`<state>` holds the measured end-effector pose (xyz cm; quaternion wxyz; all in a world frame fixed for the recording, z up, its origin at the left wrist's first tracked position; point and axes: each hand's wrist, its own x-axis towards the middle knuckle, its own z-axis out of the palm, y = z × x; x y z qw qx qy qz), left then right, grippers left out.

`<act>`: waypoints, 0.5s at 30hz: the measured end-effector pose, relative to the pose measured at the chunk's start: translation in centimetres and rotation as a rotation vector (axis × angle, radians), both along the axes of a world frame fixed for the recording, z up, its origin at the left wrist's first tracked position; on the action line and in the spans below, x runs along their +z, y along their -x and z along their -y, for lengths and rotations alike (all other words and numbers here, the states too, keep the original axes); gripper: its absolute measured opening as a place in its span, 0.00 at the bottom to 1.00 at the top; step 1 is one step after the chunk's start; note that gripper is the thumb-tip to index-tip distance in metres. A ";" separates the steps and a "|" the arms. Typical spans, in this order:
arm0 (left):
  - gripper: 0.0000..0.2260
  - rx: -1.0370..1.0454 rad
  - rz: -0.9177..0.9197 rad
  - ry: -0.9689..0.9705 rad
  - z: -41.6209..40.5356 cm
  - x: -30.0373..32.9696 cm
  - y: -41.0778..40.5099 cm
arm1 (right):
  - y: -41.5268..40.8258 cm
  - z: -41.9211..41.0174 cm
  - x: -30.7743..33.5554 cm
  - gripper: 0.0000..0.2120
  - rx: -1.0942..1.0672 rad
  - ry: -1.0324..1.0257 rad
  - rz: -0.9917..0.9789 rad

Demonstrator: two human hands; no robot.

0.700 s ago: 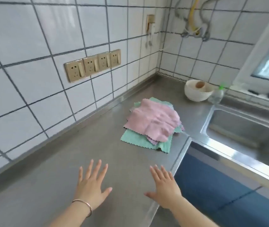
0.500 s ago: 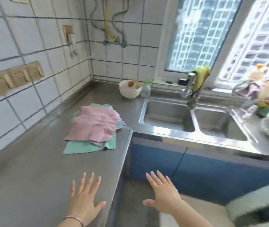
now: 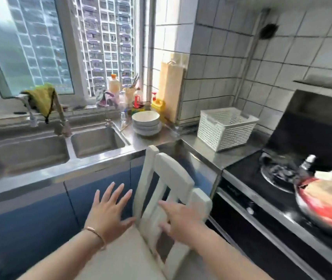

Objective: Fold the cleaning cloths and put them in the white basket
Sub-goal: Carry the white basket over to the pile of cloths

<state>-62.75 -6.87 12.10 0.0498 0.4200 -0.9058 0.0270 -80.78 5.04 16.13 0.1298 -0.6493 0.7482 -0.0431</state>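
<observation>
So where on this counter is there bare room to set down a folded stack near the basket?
Bare steel lies in front of the white basket, between it and the stove, and a strip between the basket and the stacked bowls. The window corner behind the bowls is crowded with bottles. Both sink basins look bare.

A white chair (image 3: 169,190) stands before the counter (image 3: 205,150) bearing the white basket (image 3: 226,128).

Home kitchen, steel double sink (image 3: 59,146) under a window, stacked bowls (image 3: 146,123) on the counter, gas hob (image 3: 278,174), tiled walls, tower blocks outside
</observation>
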 end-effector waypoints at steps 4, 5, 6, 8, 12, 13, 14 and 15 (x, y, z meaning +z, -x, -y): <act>0.32 -0.029 -0.117 -0.124 -0.9 5.1 11.9 | 8.6 -2.7 4.5 0.23 -0.050 0.087 -0.007; 0.31 -0.051 -0.141 -0.112 -1.1 6.2 14.3 | 10.6 -3.0 5.1 0.22 -0.068 0.079 -0.023; 0.31 -0.081 -0.149 -0.095 -1.2 7.1 17.0 | 12.9 -3.3 5.8 0.21 -0.091 0.088 -0.037; 0.30 -0.131 -0.145 -0.068 -0.7 8.6 21.6 | 16.9 -3.0 6.6 0.21 -0.140 0.107 -0.042; 0.29 -0.188 -0.109 -0.032 1.7 10.6 30.8 | 25.3 0.1 7.0 0.21 -0.219 0.135 -0.062; 0.29 -0.190 -0.099 -0.024 2.8 10.9 32.9 | 27.4 1.2 6.9 0.21 -0.239 0.148 -0.065; 0.29 -0.189 -0.101 -0.024 3.9 11.0 35.1 | 29.5 2.4 6.8 0.21 -0.256 0.161 -0.069; 0.29 -0.183 -0.107 -0.029 5.1 11.1 36.9 | 31.3 3.6 6.8 0.21 -0.270 0.170 -0.075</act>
